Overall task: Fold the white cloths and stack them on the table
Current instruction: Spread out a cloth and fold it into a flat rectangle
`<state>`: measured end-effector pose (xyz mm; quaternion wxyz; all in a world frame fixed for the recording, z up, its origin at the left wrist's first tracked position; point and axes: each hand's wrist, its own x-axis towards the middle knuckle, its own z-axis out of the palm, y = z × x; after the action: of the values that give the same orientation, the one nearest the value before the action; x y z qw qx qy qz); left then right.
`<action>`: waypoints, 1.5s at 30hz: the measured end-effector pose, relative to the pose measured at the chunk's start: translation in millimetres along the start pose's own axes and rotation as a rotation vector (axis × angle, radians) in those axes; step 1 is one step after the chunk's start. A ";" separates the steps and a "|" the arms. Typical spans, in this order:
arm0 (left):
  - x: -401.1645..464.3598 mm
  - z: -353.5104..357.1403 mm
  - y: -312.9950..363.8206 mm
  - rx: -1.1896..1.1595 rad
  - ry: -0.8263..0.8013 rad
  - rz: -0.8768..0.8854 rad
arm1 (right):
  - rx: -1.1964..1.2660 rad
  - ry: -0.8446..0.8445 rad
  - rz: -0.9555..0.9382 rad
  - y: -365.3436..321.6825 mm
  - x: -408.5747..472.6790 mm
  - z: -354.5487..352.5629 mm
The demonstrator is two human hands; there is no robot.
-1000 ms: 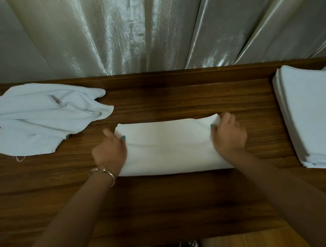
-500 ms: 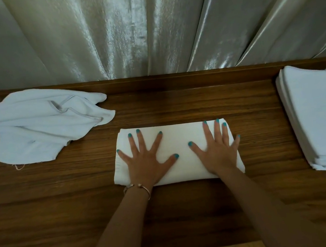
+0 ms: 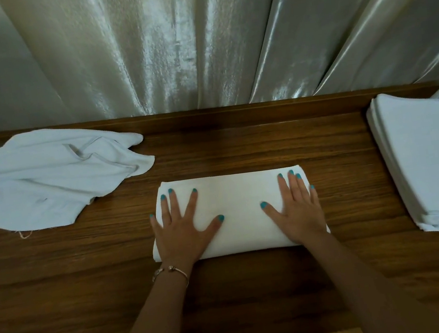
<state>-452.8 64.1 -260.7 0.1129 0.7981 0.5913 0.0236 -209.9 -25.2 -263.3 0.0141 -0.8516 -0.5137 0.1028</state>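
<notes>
Head view looks down on a folded white cloth [image 3: 240,214] lying in the middle of the wooden worktop [image 3: 257,295]. Both hands press flat on it, fingers straight and spread: the left hand [image 3: 183,232] on its left end, the right hand [image 3: 298,211] on its right end. A crumpled white cloth [image 3: 55,176] lies far left. A stack of folded cloths [image 3: 429,155] sits at the right edge. Shiny curtains [image 3: 168,44] hang behind.
</notes>
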 end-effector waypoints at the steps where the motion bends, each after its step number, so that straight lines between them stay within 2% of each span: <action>1: 4.3 -0.5 -1.0 0.002 -0.012 0.007 | -0.003 -0.007 0.002 0.4 2.6 0.2; 19: 129.7 -7.3 30.1 -0.027 -0.008 -0.065 | 0.000 0.014 -0.058 0.2 149.4 -23.6; 30: 156.1 -9.7 31.8 0.029 0.017 -0.032 | 0.025 0.033 -0.011 -5.0 159.2 -24.6; 33: 157.2 -13.6 32.6 0.045 -0.061 -0.033 | 0.026 0.000 -0.005 -6.7 158.6 -28.0; 35: 161.1 -22.0 31.4 0.074 -0.177 -0.009 | 0.018 -0.067 -0.003 -5.6 159.4 -31.9; 37: 163.3 -37.0 24.3 0.126 -0.305 0.063 | 0.007 -0.158 -0.006 -2.0 161.6 -40.3; 39: 158.8 -57.9 7.4 0.190 -0.362 0.174 | -0.015 -0.249 -0.006 -0.4 165.4 -57.3; 41: 147.5 -85.0 -22.2 0.258 -0.302 0.248 | -0.034 -0.303 0.013 -9.2 167.1 -77.5; 43: 140.1 -110.2 -59.4 0.220 -0.156 0.228 | -0.023 -0.309 0.031 -29.2 163.5 -91.6; 45: 139.6 -132.2 -97.6 0.162 -0.050 0.179 | -0.007 -0.275 -0.028 -64.3 154.7 -95.8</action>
<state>-525.3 243.7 -165.7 0.0602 0.8545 0.5148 -0.0344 -178.1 148.8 -186.1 -0.0579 -0.8223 -0.5231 0.2164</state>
